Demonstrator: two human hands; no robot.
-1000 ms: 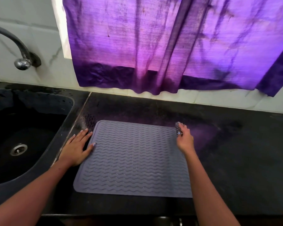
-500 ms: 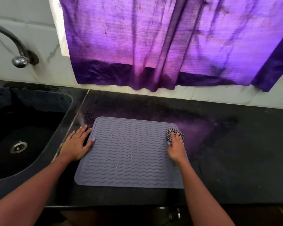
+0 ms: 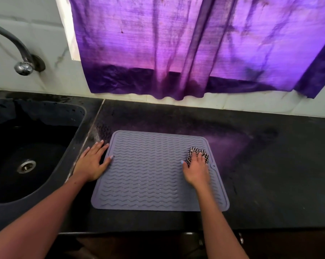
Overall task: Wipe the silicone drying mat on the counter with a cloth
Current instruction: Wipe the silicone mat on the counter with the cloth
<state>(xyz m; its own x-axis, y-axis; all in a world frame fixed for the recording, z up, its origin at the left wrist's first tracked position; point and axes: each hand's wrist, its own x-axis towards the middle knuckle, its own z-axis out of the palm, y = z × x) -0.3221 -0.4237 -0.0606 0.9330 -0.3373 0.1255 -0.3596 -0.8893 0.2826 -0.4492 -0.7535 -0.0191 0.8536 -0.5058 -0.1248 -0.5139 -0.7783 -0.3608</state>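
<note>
Pressing cloth (image 3: pixel 197 153) near mat (image 3: pixel 148 174) edge

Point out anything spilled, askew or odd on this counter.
The mat lies flat but slightly skewed to the counter's front edge. A pale smear with a wavy imprint marks the counter off the mat's far-left corner. No spill shows.
</note>
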